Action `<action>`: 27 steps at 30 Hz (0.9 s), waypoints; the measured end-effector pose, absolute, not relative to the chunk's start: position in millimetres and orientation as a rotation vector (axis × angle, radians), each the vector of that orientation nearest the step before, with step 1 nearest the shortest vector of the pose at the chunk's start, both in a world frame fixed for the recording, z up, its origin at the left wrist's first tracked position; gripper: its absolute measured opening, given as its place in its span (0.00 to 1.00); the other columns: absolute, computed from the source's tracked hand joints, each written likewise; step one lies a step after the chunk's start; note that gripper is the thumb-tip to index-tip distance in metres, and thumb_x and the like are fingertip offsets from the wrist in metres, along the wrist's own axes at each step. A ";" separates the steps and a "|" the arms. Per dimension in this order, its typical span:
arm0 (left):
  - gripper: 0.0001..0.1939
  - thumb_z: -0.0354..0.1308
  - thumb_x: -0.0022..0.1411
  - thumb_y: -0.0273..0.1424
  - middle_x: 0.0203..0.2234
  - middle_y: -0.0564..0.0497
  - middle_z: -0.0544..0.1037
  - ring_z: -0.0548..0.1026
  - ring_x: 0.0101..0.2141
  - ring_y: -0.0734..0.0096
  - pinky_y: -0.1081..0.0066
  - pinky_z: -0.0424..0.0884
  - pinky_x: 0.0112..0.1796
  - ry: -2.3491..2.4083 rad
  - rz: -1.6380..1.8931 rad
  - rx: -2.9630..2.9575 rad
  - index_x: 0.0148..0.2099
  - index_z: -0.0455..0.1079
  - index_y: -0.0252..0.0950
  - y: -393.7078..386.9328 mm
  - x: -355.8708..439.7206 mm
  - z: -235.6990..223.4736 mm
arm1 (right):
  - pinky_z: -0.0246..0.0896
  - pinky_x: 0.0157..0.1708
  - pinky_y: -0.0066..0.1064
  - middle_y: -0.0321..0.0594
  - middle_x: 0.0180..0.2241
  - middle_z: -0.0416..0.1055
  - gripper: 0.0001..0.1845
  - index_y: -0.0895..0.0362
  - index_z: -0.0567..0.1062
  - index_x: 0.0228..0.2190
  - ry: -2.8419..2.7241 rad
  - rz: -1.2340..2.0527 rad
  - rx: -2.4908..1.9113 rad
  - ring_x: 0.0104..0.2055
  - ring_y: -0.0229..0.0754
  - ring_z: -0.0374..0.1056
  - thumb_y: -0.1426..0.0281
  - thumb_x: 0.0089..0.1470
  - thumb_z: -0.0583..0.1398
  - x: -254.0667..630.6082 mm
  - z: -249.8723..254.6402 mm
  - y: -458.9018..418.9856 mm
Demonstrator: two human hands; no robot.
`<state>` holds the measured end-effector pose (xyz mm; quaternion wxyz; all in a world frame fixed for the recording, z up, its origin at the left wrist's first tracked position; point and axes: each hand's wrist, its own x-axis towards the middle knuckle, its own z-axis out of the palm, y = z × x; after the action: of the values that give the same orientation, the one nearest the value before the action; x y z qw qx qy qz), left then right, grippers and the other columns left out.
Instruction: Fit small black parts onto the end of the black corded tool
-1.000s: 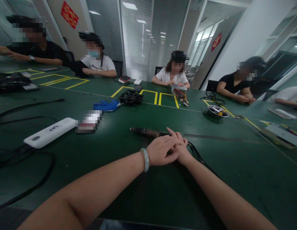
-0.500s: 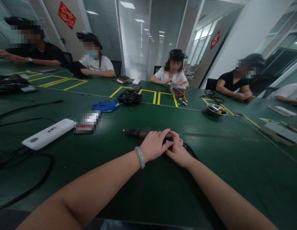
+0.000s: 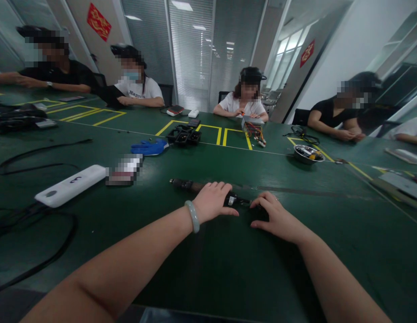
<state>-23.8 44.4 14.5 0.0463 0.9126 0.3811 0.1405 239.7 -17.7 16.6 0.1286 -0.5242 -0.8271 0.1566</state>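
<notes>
Tool (image 3: 189, 185) partly under left hand (image 3: 212, 202), label (image 3: 232, 200) unreadable

The left hand (image 3: 212, 201) hides part of the tool (image 3: 191, 185).

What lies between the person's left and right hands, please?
In the head view, the labelled end of the tool lies between the left hand and right hand.

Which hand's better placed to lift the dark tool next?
Left, probably: the left hand lies across the dark tool, while the right hand is only near one end, thumb and fingers apart.
</notes>
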 end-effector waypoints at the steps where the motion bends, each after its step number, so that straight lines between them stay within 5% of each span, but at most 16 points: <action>1: 0.40 0.47 0.52 0.64 0.44 0.44 0.71 0.69 0.44 0.57 0.61 0.63 0.44 1.162 0.400 2.796 0.52 0.62 0.36 45.9 -25.5 15.1 | 0.58 0.50 0.43 0.42 0.50 0.57 0.22 0.50 0.69 0.43 -2.423 0.454 -1.484 0.51 0.47 0.59 0.56 0.48 0.65 239.9 15.8 -13.5; 10: 0.33 0.55 0.52 0.59 0.42 0.47 0.69 0.68 0.42 0.58 0.64 0.63 0.40 0.970 0.239 2.913 0.50 0.63 0.39 53.7 -34.1 17.7 | 0.56 0.47 0.39 0.40 0.44 0.65 0.15 0.54 0.72 0.30 -2.559 0.327 -1.277 0.45 0.44 0.62 0.57 0.49 0.65 240.1 19.1 6.3; 19: 0.20 0.57 0.58 0.46 0.41 0.47 0.71 0.70 0.41 0.63 0.64 0.64 0.42 0.946 0.450 2.880 0.44 0.66 0.36 42.6 -25.2 17.4 | 0.59 0.42 0.38 0.41 0.39 0.67 0.15 0.52 0.73 0.39 -2.503 0.211 -1.775 0.41 0.45 0.65 0.57 0.53 0.62 240.3 37.4 -29.1; 27: 0.06 0.54 0.63 0.31 0.40 0.50 0.73 0.70 0.41 0.67 0.66 0.65 0.42 0.782 0.519 2.932 0.43 0.67 0.38 33.6 -6.2 12.0 | 0.60 0.33 0.37 0.42 0.31 0.69 0.14 0.55 0.72 0.29 -2.373 0.124 -2.031 0.31 0.44 0.66 0.57 0.53 0.62 229.1 30.6 -40.2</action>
<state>-6.2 33.6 12.0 0.0314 0.9519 0.2540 0.1684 229.1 -40.2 30.6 0.0079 -0.6497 -0.7591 0.0398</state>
